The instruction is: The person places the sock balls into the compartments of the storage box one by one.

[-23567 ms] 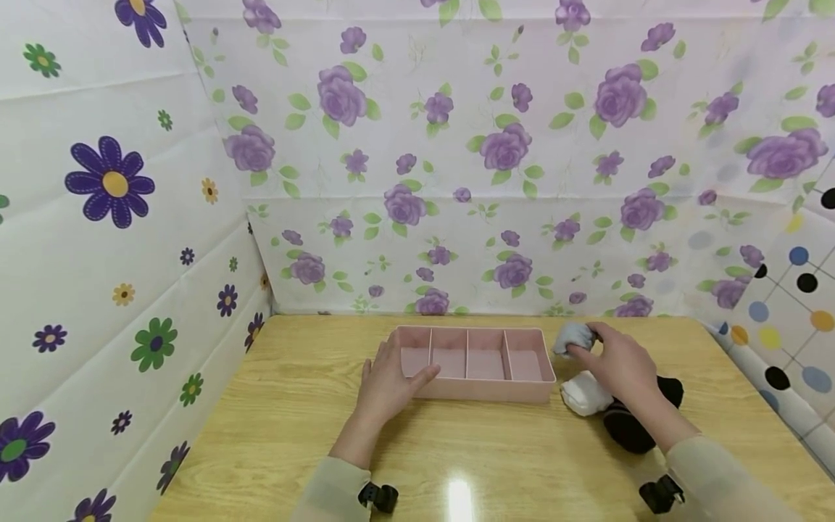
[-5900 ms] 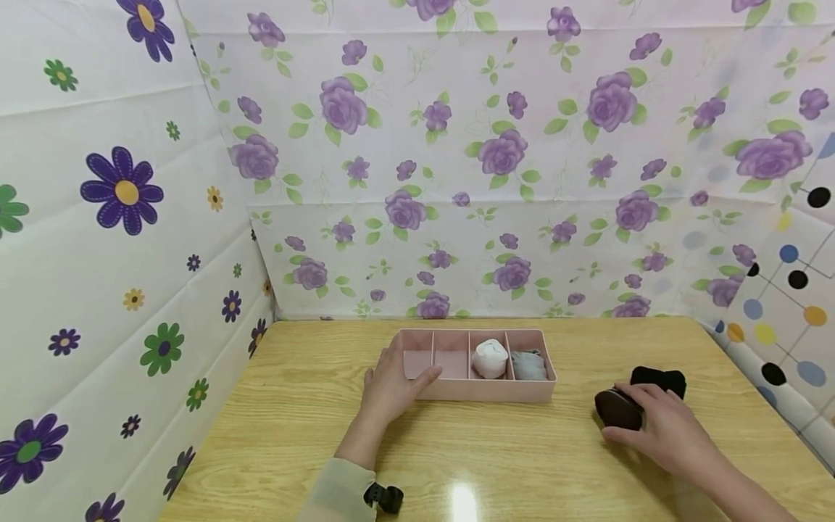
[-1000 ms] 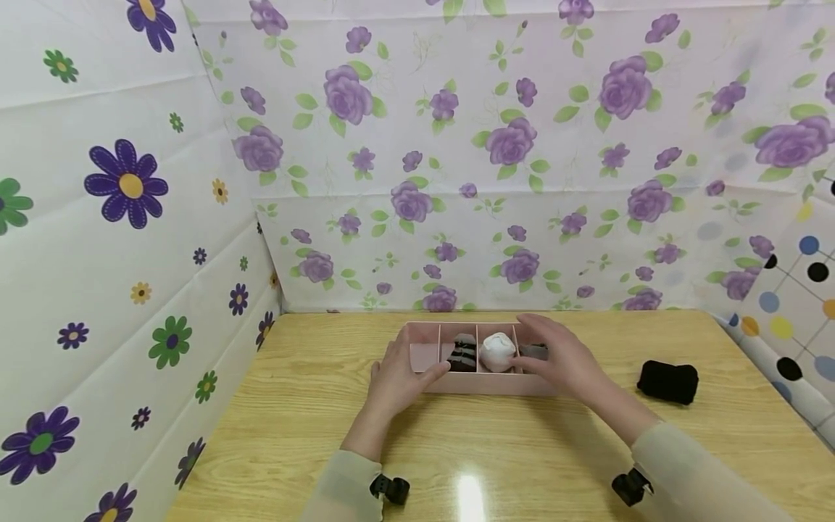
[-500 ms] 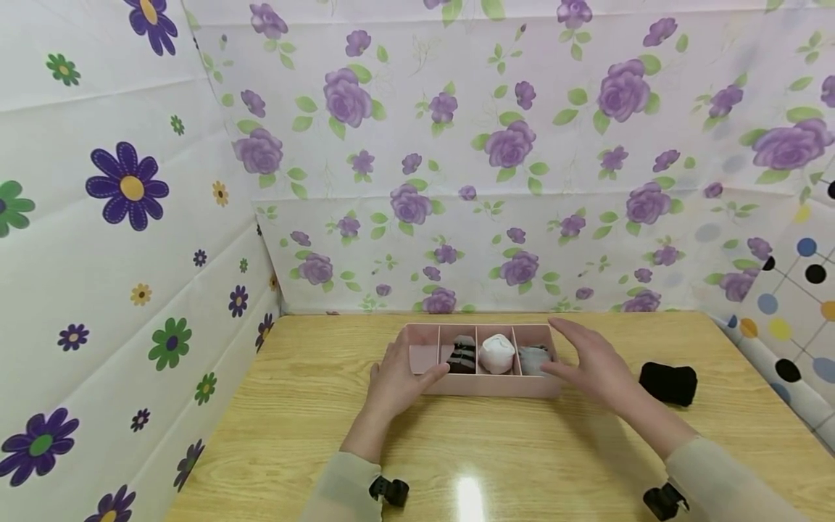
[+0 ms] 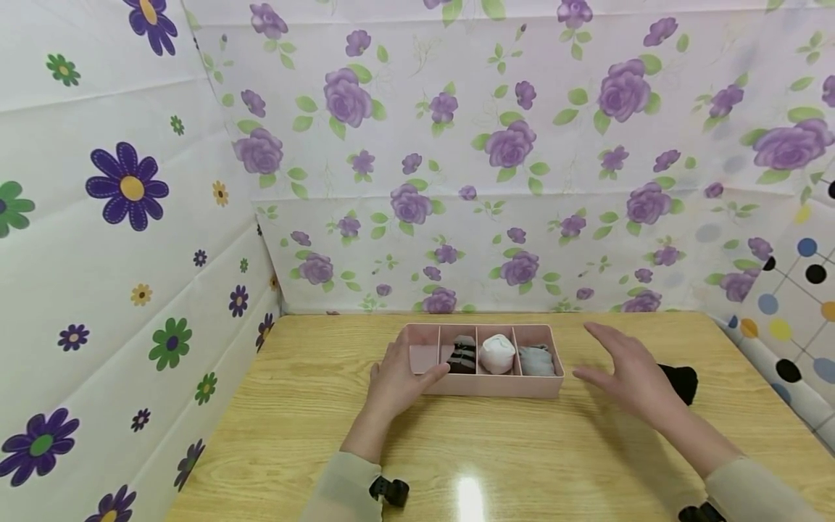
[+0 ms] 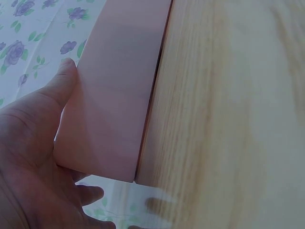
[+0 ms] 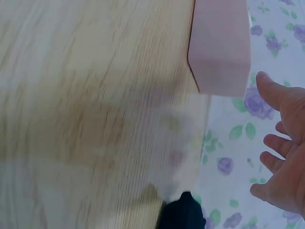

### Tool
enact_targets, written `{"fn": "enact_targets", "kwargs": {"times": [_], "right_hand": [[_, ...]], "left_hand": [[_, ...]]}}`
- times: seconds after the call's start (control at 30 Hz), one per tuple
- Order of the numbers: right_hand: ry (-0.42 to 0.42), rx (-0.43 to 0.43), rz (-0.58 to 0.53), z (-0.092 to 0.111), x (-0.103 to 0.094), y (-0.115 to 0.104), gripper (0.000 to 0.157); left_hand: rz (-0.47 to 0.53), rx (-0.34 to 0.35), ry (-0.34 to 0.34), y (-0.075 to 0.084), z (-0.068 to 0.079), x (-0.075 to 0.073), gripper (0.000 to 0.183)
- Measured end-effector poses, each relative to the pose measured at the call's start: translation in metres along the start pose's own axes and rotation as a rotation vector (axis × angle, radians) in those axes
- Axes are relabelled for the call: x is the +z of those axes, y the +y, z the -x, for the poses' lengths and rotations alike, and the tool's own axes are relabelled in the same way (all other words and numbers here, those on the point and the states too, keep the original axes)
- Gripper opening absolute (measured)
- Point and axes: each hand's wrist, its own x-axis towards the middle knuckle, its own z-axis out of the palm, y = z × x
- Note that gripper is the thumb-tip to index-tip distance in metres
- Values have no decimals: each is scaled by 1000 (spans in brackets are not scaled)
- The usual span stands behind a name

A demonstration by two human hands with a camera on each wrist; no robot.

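Note:
My left hand (image 5: pixel 396 380) grips the left end of a pink divided box (image 5: pixel 489 386), its thumb over the front rim. In the left wrist view, the thumb and fingers wrap around the pink end. The leftmost compartment is bare. The others hold a black-and-grey striped sock bundle (image 5: pixel 462 355), a white balled sock (image 5: pixel 498 354) and a grey sock bundle (image 5: pixel 536 361). To the right of the box, my right hand (image 5: pixel 629 377) hovers with fingers and thumb spread, holding nothing. Behind it lies a black rolled sock bundle (image 5: pixel 681 382), partly hidden by the hand.
The box stands on a light wooden table (image 5: pixel 313 420) near its back edge. Flowered sheeting (image 5: pixel 417 159) hangs behind and a daisy-patterned sheet (image 5: pixel 130 290) on the left. A dotted sheet (image 5: pixel 792 319) rises along the right side.
The striped, white and grey bundles have gone from the table into the box. In the last second my right hand has withdrawn from the grey bundle's compartment rightward toward the black bundle. Left hand stays.

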Motion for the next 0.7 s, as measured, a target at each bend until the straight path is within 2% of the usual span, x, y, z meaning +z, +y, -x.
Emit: {"fn": "enact_targets", "kwargs": {"times": [0.33,0.7], "right_hand": [[41,32,62,12,-12,24,93],[60,28,53,24,-16,52,93]], "left_hand": [[10,-7,5,-2,0,2,123],[7,-3,4,-2,1,2,122]]}}
